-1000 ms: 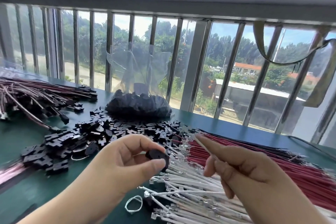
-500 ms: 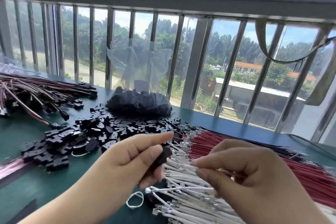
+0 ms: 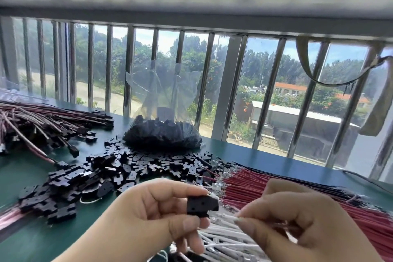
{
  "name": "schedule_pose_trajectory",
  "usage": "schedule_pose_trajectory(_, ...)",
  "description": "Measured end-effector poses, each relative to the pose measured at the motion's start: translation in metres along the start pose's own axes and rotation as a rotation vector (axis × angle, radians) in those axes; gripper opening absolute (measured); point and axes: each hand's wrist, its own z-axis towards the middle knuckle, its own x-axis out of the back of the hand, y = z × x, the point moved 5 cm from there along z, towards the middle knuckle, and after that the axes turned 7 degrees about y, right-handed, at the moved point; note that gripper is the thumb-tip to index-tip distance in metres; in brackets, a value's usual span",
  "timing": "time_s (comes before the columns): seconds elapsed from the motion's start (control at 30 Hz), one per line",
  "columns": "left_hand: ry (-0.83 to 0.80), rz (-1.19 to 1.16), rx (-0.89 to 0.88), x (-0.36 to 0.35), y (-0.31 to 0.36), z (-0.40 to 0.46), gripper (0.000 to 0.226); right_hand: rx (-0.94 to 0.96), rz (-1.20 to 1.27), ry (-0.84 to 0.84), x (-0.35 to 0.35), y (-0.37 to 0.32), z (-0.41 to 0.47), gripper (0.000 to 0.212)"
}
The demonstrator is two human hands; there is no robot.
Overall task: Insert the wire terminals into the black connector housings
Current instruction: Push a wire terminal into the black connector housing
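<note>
Since 0.5 s ago both hands dropped lower-centre and closed in; we now see the black connector housing [image 3: 202, 205] face-on, pinched between thumb and forefinger of left hand [image 3: 153, 217], openings turned toward the wire for lining up, we judge. Right hand [image 3: 306, 225] pinches a white wire [image 3: 228, 217] just behind its metal terminal [image 3: 215, 215], tip touching or just beside the housing's lower right corner; not seated yet. Spare loose housings [image 3: 119, 174] mid-left, white wire pile [image 3: 225, 240] bottom centre, red wires [image 3: 265, 189] at right, all within reach.
</note>
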Motion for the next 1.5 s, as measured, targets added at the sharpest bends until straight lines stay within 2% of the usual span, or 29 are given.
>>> schedule_pose_trajectory(0.13,0.041,-0.002,-0.03,0.002,0.003,-0.001,0.063,-0.036,-0.007,-0.03,0.001,0.001,0.001,0.017)
schedule_pose_trajectory(0.27,-0.023,0.042,-0.045,-0.001,0.006,-0.005,0.055,-0.039,-0.004,-0.071,-0.001,0.001,0.0,0.021)
schedule_pose_trajectory(0.4,-0.037,0.052,-0.025,-0.002,0.006,-0.007,0.057,-0.104,0.076,-0.109,-0.002,0.003,0.001,0.02)
schedule_pose_trajectory(0.53,-0.022,0.026,-0.004,-0.003,0.006,-0.007,0.06,-0.175,0.135,-0.115,-0.001,0.01,0.0,0.032)
schedule_pose_trajectory(0.7,-0.03,-0.04,0.035,-0.003,0.006,-0.006,0.058,-0.216,0.21,-0.166,-0.005,0.014,-0.001,0.031)
schedule_pose_trajectory(0.8,-0.058,0.0,0.055,-0.004,0.004,-0.007,0.055,-0.187,0.19,-0.137,-0.007,0.014,-0.001,0.03)
schedule_pose_trajectory(0.93,-0.058,0.08,0.078,-0.003,-0.003,-0.007,0.041,-0.058,0.098,-0.051,-0.008,0.005,-0.004,0.019)
schedule_pose_trajectory(1.0,-0.059,0.096,0.076,-0.004,-0.004,-0.008,0.039,0.029,0.019,-0.031,-0.009,0.002,-0.006,0.023)
schedule_pose_trajectory(1.07,-0.075,0.114,0.057,-0.008,-0.006,-0.008,0.039,0.068,-0.031,-0.028,-0.011,0.001,-0.008,0.015)
schedule_pose_trajectory(1.23,-0.083,0.111,0.063,-0.006,-0.006,-0.008,0.042,-0.028,0.058,-0.115,-0.018,0.005,-0.01,0.01)
schedule_pose_trajectory(1.3,-0.096,0.042,0.138,-0.004,-0.006,-0.009,0.05,0.007,0.011,-0.107,-0.019,0.006,-0.011,0.008)
schedule_pose_trajectory(1.33,-0.085,0.007,0.19,-0.003,-0.009,-0.009,0.05,0.054,-0.052,-0.131,-0.022,0.007,-0.012,0.016)
schedule_pose_trajectory(1.4,-0.066,-0.009,0.304,-0.002,-0.019,-0.008,0.038,0.111,-0.24,-0.225,-0.034,0.01,-0.015,0.035)
schedule_pose_trajectory(1.43,-0.085,0.001,0.361,-0.003,-0.023,-0.009,0.033,0.151,-0.362,-0.252,-0.038,0.012,-0.018,0.038)
schedule_pose_trajectory(1.5,-0.167,0.0,0.46,-0.007,-0.03,-0.012,0.03,0.25,-0.514,-0.193,-0.039,0.007,-0.022,0.034)
